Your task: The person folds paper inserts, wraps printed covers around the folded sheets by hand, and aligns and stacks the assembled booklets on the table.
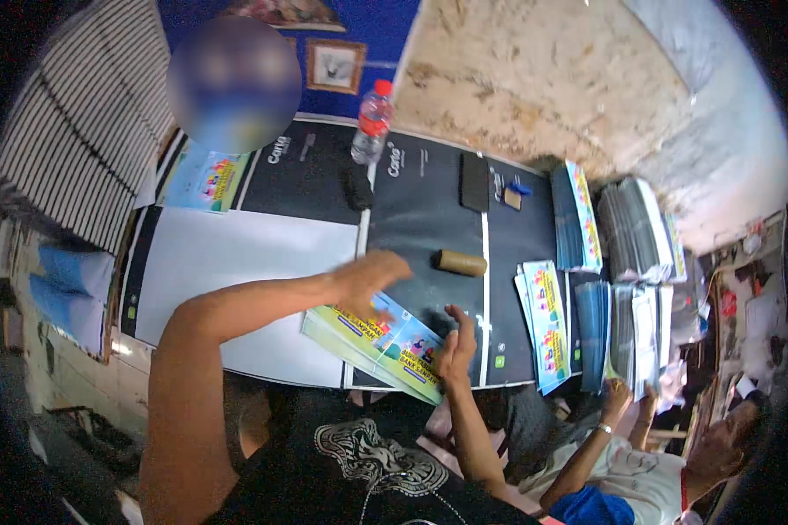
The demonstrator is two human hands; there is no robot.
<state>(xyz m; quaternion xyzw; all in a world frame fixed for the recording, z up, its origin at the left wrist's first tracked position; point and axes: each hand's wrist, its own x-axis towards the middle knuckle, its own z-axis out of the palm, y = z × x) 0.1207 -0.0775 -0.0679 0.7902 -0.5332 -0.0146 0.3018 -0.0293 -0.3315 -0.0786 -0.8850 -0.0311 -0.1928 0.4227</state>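
Note:
In front of me a small stack of long printed booklets (372, 344), yellow, green and blue, lies slantwise near the table's front edge. My left hand (368, 280) is over the stack's far side, fingers stretched out and slightly blurred; whether its fingertips touch the top booklet is unclear. At the right end of the stack is my right hand (455, 350), held on edge with its fingers extended and nothing in its grasp. A brown cylinder (461, 262) lies just beyond both hands.
A large white sheet (254, 271) covers the black table's left part. Farther off are a red-capped bottle (374, 127), a black block (474, 182) and printed sheets (206, 179). Booklet stacks (545, 324) stand at right, where another person's hands (617, 402) handle papers.

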